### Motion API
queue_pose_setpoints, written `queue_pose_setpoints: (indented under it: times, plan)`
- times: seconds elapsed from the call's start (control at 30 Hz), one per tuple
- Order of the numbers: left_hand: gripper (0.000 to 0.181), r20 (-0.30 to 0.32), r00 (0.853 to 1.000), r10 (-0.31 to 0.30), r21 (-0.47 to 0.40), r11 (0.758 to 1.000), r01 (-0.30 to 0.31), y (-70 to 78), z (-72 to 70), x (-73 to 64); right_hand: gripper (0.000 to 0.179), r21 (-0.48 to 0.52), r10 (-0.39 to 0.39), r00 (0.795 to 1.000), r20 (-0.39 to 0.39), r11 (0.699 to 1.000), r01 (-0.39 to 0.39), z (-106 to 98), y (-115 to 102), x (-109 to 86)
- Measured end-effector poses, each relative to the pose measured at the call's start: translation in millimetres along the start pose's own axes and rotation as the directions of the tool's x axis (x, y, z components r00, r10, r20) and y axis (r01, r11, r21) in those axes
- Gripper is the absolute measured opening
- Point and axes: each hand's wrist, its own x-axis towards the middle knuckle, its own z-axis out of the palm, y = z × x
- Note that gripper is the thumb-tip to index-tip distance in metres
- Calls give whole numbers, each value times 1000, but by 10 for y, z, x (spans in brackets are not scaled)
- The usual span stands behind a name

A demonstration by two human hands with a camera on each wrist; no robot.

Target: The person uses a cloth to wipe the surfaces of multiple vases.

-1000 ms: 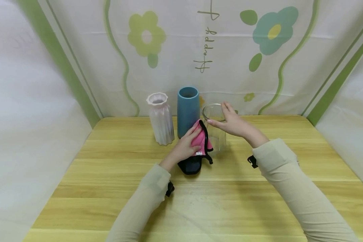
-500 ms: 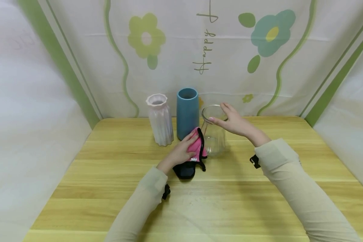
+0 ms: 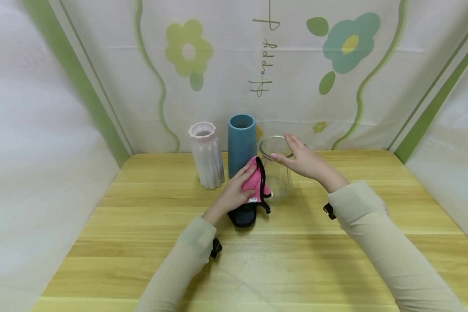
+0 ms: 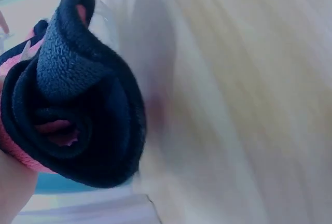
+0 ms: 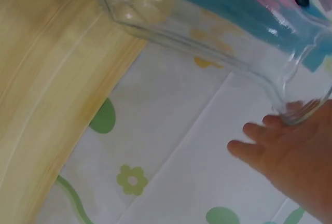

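Observation:
My left hand (image 3: 232, 193) grips a folded cloth (image 3: 253, 184), pink on one side and black on the other, against the left side of a clear glass vase (image 3: 281, 180). Fingers lie along the pink side; a black fold hangs below. In the left wrist view the cloth (image 4: 75, 68) shows its rolled black underside. My right hand (image 3: 308, 164) holds the glass vase at its mouth, thumb at the near rim and fingers at the far side. The glass vase (image 5: 207, 42) stands upright on the table.
A blue vase (image 3: 242, 145) stands close behind the cloth, partly hidden by it. Left of that is a fluted white vase (image 3: 208, 160) with a wavy rim. The wooden table (image 3: 140, 251) ends at a flower-printed curtain (image 3: 226, 56).
The left hand and cloth slid down and toward me, then back up along the side of the glass vase. The right hand stays at the rim.

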Motion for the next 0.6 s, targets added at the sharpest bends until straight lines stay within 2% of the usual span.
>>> queue_pose_setpoints:
  times: [0.1,0.2,0.4,0.6]
  plan:
    - [74,-61,998,22,-32,999,-24,75,-8,48,101,13,36,999,-17,999,-36,44,-65,-7]
    - [75,-78,997,9,-39,999,-12,126,-9,89,102,22,57,998,-29,998,-56,78,-113,-13]
    - [75,-10,1000,-26,-21,999,26,141,-10,111,102,21,63,997,-50,998,-62,84,-139,-23]
    - [76,30,998,-54,18,998,54,49,26,57,103,13,86,995,-42,996,-85,87,-164,-42]
